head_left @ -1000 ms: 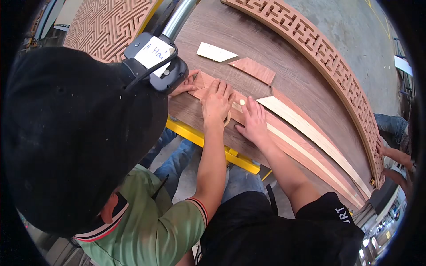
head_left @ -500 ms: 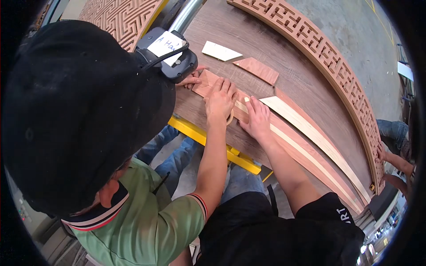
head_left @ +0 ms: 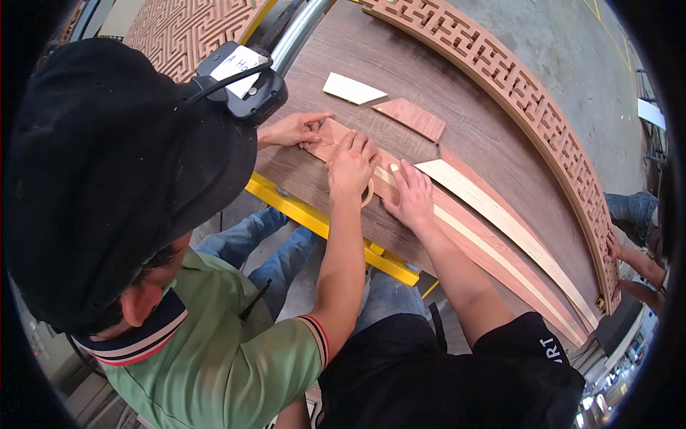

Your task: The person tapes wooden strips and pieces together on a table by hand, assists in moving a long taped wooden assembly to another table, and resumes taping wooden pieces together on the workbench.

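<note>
My right hand point(head_left: 412, 194) is on a long curved wooden strip point(head_left: 493, 250), reddish with a pale stripe along it. Its fingers curl over the top and the thumb sits at the near edge. By my fingertips shows a small pale yellow bit point(head_left: 394, 167). Out of view is my left hand. Beside me a co-worker in a green shirt presses the strip's upper end with one hand point(head_left: 351, 166). That person's other hand point(head_left: 296, 131) touches the end corner. A roll of tape point(head_left: 368, 193) is partly hidden by the co-worker's wrist.
A pale curved strip point(head_left: 493, 214) with a reddish one lies alongside. Two short angled pieces, one white point(head_left: 353, 89) and one reddish point(head_left: 410, 119), rest on the brown table point(head_left: 321, 50). A carved curved frame point(head_left: 500, 79) borders the far side, with another person's hand point(head_left: 613, 243) on it.
The co-worker's head has shifted left and down, uncovering more of the hand at the strip's end. My right hand stays in nearly the same place on the strip.
</note>
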